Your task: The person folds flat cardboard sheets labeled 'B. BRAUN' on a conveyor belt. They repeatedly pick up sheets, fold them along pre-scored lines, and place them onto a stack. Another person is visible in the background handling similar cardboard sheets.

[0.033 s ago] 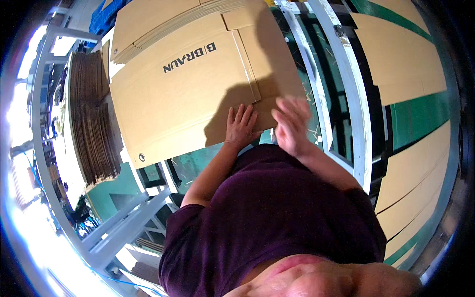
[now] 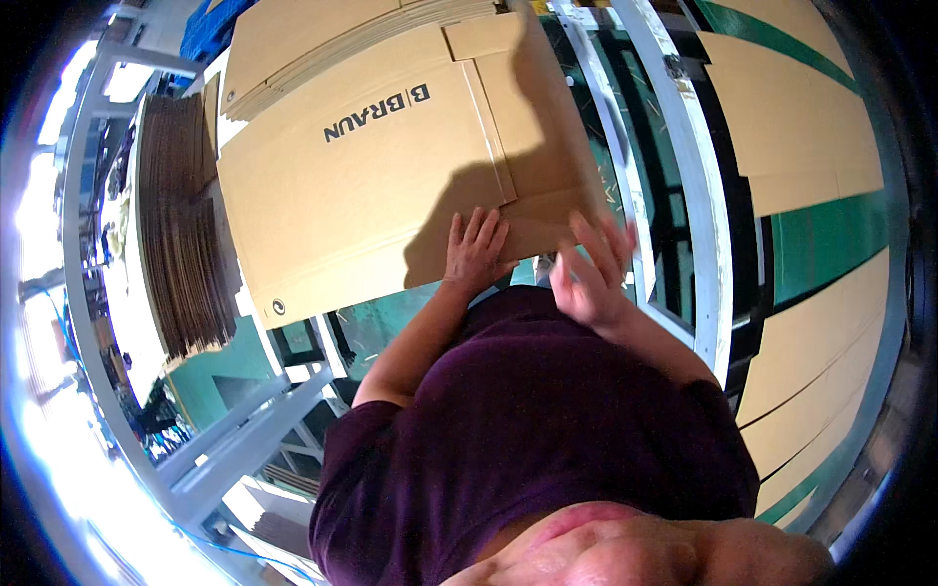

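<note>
We see our left hand (image 2: 476, 252) lying flat on the near edge of a large flattened cardboard box (image 2: 371, 186), palm down, its fingers (image 2: 486, 227) spread apart and pointing toward twelve o'clock. It presses on the sheet without gripping it. Our right hand (image 2: 591, 272) is at three o'clock of the left one, just beside it, raised at the lower right corner of the same box. It is blurred; its fingers look spread and open, and we cannot tell whether they touch the cardboard.

The flattened cardboard box fills the upper middle of the view, tilted, with dark lettering near its centre and a small round mark at its seven o'clock corner. Our shadow falls across its lower right part. A flap seam runs down it toward the left hand.

At twelve o'clock of the box, a stack of flat cardboard sheets (image 2: 342, 44) lies under and behind it. At nine o'clock stands a dense bundle of brown cardboard blanks (image 2: 181, 225) seen edge-on. At three o'clock a white metal frame (image 2: 689, 166) runs from top to bottom, and beyond it more tan cardboard panels (image 2: 791, 117) lie over a green floor (image 2: 821, 244). Our purple shirt (image 2: 528, 439) fills the lower centre at six o'clock.
</note>
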`<action>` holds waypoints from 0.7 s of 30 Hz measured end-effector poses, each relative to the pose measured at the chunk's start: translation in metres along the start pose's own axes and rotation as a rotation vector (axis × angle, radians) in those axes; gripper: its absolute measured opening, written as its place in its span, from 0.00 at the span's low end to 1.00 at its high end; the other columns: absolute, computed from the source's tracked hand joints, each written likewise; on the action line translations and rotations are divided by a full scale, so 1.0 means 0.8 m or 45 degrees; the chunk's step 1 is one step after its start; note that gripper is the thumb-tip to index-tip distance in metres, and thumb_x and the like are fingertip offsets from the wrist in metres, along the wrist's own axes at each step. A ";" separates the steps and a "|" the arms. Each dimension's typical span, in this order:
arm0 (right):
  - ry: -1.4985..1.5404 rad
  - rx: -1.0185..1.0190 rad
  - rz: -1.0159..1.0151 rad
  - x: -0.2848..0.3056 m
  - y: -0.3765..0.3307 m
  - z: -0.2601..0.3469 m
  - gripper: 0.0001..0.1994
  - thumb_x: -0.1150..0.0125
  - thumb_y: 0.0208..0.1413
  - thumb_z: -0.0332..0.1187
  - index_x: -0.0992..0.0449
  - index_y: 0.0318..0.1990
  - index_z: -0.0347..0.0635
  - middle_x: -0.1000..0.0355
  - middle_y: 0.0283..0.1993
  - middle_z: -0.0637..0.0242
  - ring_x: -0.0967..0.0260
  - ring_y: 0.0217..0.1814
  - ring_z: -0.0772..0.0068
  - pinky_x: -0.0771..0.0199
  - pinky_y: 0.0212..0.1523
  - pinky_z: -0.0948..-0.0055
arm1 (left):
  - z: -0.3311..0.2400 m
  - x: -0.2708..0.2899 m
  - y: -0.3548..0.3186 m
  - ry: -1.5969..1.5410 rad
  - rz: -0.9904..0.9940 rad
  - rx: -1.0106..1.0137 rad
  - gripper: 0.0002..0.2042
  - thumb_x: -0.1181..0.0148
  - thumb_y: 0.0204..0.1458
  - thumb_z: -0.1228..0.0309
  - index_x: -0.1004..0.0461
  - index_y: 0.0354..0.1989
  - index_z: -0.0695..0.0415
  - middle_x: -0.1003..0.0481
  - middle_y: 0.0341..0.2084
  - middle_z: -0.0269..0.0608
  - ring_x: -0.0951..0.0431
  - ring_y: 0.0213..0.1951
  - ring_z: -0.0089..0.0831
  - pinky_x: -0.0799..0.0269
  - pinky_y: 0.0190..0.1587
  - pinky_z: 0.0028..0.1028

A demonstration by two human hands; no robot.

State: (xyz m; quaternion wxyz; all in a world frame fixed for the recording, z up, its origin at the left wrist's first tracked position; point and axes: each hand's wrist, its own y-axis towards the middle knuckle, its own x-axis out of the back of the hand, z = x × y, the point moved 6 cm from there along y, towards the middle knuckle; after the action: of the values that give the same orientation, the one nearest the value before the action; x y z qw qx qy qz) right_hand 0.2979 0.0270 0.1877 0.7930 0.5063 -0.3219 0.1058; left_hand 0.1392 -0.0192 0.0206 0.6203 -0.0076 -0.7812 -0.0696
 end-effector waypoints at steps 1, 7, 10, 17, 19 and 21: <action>0.217 0.110 -0.012 0.002 0.000 0.004 0.18 0.50 0.52 0.25 0.33 0.53 0.40 0.43 0.63 0.54 0.48 0.66 0.50 0.55 0.66 0.50 | -0.001 0.002 0.003 -0.010 0.059 0.009 0.36 0.38 0.37 0.45 0.34 0.55 0.52 0.40 0.60 0.42 0.44 0.63 0.43 0.56 0.62 0.56; 0.155 -0.464 0.299 -0.157 -0.056 -0.098 0.27 0.46 0.51 0.30 0.42 0.60 0.35 0.50 0.66 0.49 0.56 0.69 0.43 0.65 0.67 0.46 | 0.022 0.021 0.040 -0.054 0.078 -0.009 0.38 0.41 0.41 0.45 0.40 0.60 0.53 0.45 0.62 0.45 0.47 0.64 0.45 0.57 0.64 0.50; -0.288 -0.715 0.744 -0.218 -0.084 -0.131 0.29 0.46 0.52 0.32 0.46 0.62 0.34 0.57 0.68 0.49 0.64 0.71 0.43 0.68 0.68 0.47 | 0.095 0.037 0.101 -0.165 -0.066 0.188 0.36 0.43 0.44 0.49 0.43 0.61 0.55 0.46 0.62 0.49 0.46 0.63 0.47 0.50 0.63 0.44; -0.413 -0.680 0.884 -0.242 -0.107 -0.144 0.27 0.52 0.57 0.38 0.45 0.63 0.38 0.54 0.69 0.51 0.63 0.72 0.46 0.70 0.69 0.49 | 0.256 0.026 0.337 0.013 -0.577 -0.203 0.22 0.44 0.44 0.60 0.36 0.48 0.54 0.37 0.48 0.44 0.35 0.50 0.43 0.37 0.50 0.42; -0.405 -0.650 0.816 -0.239 -0.109 -0.140 0.26 0.63 0.61 0.42 0.45 0.63 0.38 0.54 0.69 0.51 0.63 0.72 0.48 0.71 0.69 0.50 | 0.257 0.029 0.390 0.191 -0.300 -0.521 0.14 0.44 0.43 0.60 0.30 0.37 0.51 0.31 0.35 0.38 0.31 0.42 0.37 0.33 0.44 0.40; -0.350 -0.568 0.707 -0.239 -0.109 -0.140 0.28 0.74 0.62 0.47 0.44 0.62 0.35 0.54 0.68 0.48 0.61 0.71 0.48 0.71 0.69 0.51 | 0.280 0.011 0.425 -0.089 -0.508 -0.697 0.09 0.43 0.41 0.62 0.26 0.29 0.51 0.28 0.28 0.34 0.28 0.37 0.35 0.32 0.40 0.37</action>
State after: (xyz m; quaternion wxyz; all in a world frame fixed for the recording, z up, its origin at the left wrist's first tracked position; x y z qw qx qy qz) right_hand 0.2388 0.1143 -0.0260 0.7743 0.2240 -0.5653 0.1751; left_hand -0.0464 0.3431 0.0136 0.5424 -0.0232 -0.7404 -0.3963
